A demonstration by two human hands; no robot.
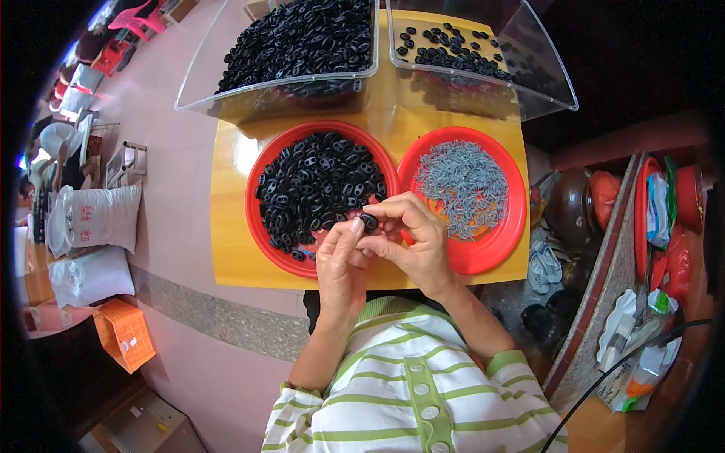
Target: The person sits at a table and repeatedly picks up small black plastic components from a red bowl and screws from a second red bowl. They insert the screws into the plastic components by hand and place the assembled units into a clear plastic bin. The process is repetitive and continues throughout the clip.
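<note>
While two clear bins (281, 86) block the tabletop's (229, 219) far side, the left hand (343, 257) and right hand (420, 243) both grip a small black piece (368, 222) above the red bowl's (251, 200) right side. A red plate (504, 243) crowds the right edge; bare tabletop lies left.

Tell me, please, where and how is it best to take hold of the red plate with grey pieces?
Probably by the right rim of the red plate, approaching from the person's right. That rim is raised and bare, whereas the grey pieces cover the middle, the red bowl crowds the left side, and the right hand covers part of the left edge.
</note>
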